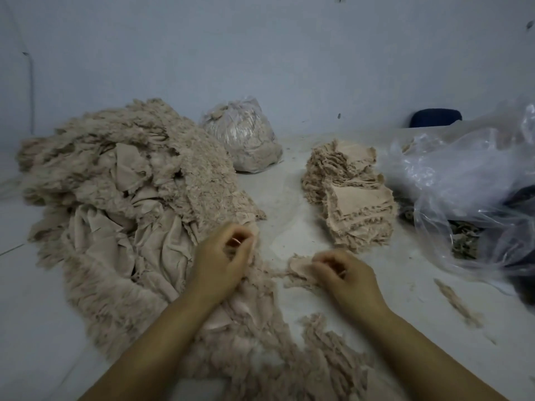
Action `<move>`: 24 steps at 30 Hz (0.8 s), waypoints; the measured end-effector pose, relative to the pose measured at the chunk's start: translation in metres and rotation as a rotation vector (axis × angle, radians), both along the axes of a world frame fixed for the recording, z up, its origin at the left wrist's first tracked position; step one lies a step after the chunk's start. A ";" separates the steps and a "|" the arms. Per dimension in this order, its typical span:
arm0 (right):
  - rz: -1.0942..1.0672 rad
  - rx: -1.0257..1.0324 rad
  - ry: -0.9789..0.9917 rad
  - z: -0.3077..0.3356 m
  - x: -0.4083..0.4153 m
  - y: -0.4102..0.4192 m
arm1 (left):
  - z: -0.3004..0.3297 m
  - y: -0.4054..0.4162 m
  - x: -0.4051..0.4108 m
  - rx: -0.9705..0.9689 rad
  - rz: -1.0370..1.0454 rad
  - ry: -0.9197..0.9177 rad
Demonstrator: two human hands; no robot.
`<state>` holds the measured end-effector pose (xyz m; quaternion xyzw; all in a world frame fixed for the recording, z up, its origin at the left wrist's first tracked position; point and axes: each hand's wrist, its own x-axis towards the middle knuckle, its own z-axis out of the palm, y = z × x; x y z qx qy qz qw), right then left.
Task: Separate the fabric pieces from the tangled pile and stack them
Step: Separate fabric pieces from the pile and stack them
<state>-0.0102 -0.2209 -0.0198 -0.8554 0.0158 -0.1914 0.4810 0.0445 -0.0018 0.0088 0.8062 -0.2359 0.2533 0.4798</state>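
Observation:
A big tangled pile of beige, frayed fabric (124, 180) spreads over the left half of the white surface and runs down toward me. My left hand (223, 261) sits at the pile's right edge, fingers curled and pinching fabric from the pile. My right hand (344, 273) lies to its right and pinches a small beige fabric piece (298, 267) against the surface. A thin strand of frayed cloth links that piece to the pile. Beyond my right hand stands a stack of separated beige pieces (350, 195).
A tied clear bag full of beige scraps (246, 140) sits at the back by the wall. Crumpled clear plastic bags (463, 180) fill the right side, over something dark. Loose scraps (457, 302) lie at the lower right. A dark blue object (435, 117) rests behind.

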 end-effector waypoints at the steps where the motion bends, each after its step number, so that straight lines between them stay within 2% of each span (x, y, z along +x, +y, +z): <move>1: 0.112 -0.033 0.022 0.000 -0.005 0.008 | -0.001 0.010 0.002 0.057 0.110 -0.035; 2: 0.215 -0.098 0.045 0.000 -0.009 0.015 | -0.001 0.019 0.005 0.124 0.182 0.061; 3: 0.312 -0.191 0.063 -0.001 -0.013 0.021 | -0.003 0.025 0.007 0.171 0.205 0.256; 4: 0.408 -0.297 0.066 -0.003 -0.017 0.026 | -0.006 0.028 0.009 0.207 0.190 0.424; 5: 0.502 -0.383 0.065 -0.005 -0.019 0.031 | -0.009 0.028 0.010 0.194 0.148 0.492; 7: 0.589 -0.350 0.091 -0.005 -0.021 0.039 | -0.010 0.025 0.010 0.038 0.085 0.434; 9: 0.400 -0.122 0.074 0.005 -0.013 0.047 | -0.003 0.021 0.009 -0.144 -0.036 0.401; 10: 0.256 -0.033 0.030 0.011 -0.005 0.048 | 0.000 0.020 0.010 -0.167 -0.118 0.404; 12: 0.110 -0.044 -0.068 0.027 0.007 0.049 | 0.010 0.014 0.005 -0.090 -0.284 0.408; 15: 0.297 -0.218 -0.019 0.047 0.016 0.050 | 0.017 0.006 0.000 0.002 -0.425 0.439; 16: 0.354 -0.204 0.007 0.050 0.018 0.049 | 0.017 0.004 0.001 0.000 -0.434 0.446; 18: 0.389 -0.006 0.035 0.052 0.020 0.046 | 0.018 0.001 0.002 -0.044 -0.413 0.471; 21: 0.296 0.318 0.113 0.046 0.018 0.039 | 0.018 -0.002 0.004 -0.231 -0.352 0.577; 24: 0.352 0.674 0.288 0.040 0.011 0.039 | 0.017 -0.009 0.004 -0.243 -0.401 0.627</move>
